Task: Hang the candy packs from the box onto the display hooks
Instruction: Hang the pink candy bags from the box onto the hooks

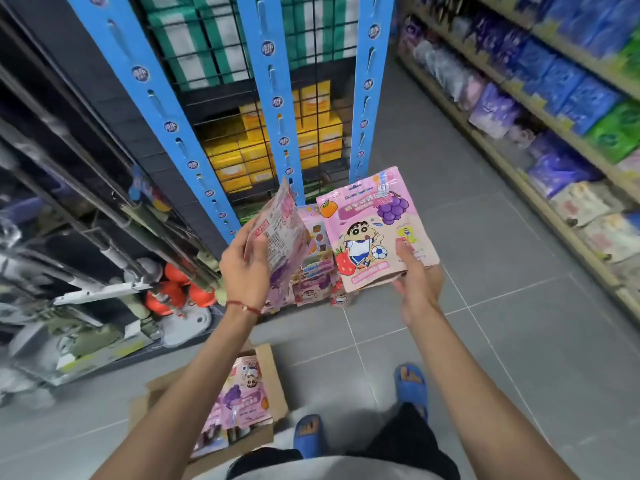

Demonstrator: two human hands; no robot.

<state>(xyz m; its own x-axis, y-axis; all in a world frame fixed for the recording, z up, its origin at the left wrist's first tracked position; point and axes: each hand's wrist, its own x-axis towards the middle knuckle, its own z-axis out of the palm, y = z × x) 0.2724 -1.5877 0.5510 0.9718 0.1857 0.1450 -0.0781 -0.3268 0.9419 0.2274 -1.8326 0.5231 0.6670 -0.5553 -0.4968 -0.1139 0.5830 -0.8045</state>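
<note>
Head view: your left hand (246, 268) holds one candy pack (282, 233) with its printed back toward you, fingers curled round its edge. Below on the floor, the cardboard box (274, 370) holds more packs. Your right hand (419, 282) grips a second pack (367, 230) at its bottom corner, thumb pressed on the front.

Black wire grid panel (313, 81); yellow cartons (235, 161) stacked behind it, green-white cartons (187, 46) above those; wooden shelf (540, 207) with blue packs (568, 91) right of grid; grey tiled floor (519, 323) below.
</note>
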